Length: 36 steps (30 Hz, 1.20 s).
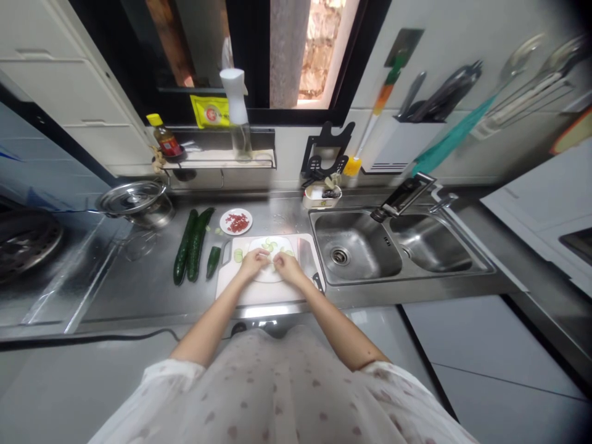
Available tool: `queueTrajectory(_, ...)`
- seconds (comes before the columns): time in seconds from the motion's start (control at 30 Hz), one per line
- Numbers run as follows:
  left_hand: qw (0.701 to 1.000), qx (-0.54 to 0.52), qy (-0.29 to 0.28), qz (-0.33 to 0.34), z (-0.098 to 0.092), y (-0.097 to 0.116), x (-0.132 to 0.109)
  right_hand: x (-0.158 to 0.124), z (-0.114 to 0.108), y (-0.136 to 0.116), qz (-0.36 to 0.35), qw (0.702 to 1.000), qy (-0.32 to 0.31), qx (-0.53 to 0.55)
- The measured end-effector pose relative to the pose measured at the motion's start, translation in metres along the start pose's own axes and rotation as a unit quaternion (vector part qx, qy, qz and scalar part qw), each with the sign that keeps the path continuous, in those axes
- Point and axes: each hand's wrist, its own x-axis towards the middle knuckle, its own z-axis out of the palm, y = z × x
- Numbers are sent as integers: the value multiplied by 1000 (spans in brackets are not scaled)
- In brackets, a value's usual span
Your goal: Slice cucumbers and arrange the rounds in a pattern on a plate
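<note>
Both of my hands meet over a white plate (269,277) that lies on the white cutting board (245,290). My left hand (253,263) is curled, its fingers closed over pale cucumber slices (272,245) on the plate. My right hand (287,266) is curled too, fingertips pinched close to the left hand; what it holds is too small to make out. One loose slice (238,255) lies on the board to the left. A knife (309,259) rests on the board's right side.
Two whole cucumbers (190,245) and a short piece (213,261) lie left of the board. A small dish of red bits (236,221) is behind it. A lidded pot (135,201) stands at the left, a double sink (393,246) at the right.
</note>
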Motion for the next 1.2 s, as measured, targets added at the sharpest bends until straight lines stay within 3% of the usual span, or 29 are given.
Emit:
queueTrajectory(0.23, 982, 191, -6, -3, 8, -20, 1, -7, 13, 5, 23, 997, -41, -65)
queueTrajectory(0.67, 911, 410, -28, 21, 15, -10, -10, -11, 17, -4, 20, 972, -118, -200)
queueTrajectory(1.0, 899, 431, -39, 72, 9, -15, -17, -17, 17, 0, -25, 969, -116, -215)
queueTrajectory(1.2, 898, 433, -37, 69, 10, -17, -17, -21, 15, -1, -29, 959, -129, -250)
